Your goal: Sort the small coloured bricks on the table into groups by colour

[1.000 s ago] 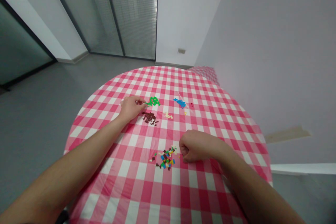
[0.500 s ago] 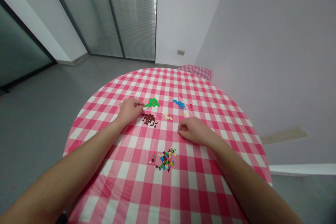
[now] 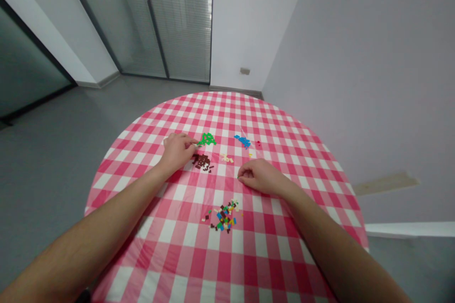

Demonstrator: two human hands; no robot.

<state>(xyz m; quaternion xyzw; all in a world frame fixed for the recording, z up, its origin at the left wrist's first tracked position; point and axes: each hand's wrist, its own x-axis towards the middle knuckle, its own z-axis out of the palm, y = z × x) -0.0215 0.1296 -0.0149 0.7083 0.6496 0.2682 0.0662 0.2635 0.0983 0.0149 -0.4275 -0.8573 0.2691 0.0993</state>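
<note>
A round table in a red-and-white checked cloth (image 3: 291, 161) carries small piles of tiny bricks. My left hand (image 3: 177, 150) rests on the cloth with fingers pinched together, its tips touching the green pile (image 3: 207, 139), just above the dark brown pile (image 3: 203, 161). My right hand (image 3: 256, 176) lies curled, fingertips pinched against the cloth, above the mixed-colour pile (image 3: 223, 216) and below the cream pile (image 3: 227, 158). What either pinch holds is too small to see. A blue pile (image 3: 243, 141) and a few red pieces (image 3: 258, 143) lie farther back.
A grey floor surrounds the table. Glass partitions with blinds (image 3: 170, 19) stand at the back left. A plain wall (image 3: 373, 80) runs close along the table's right side.
My right hand has moved up and away from the mixed pile toward the table's middle. My left hand has stayed beside the green pile.
</note>
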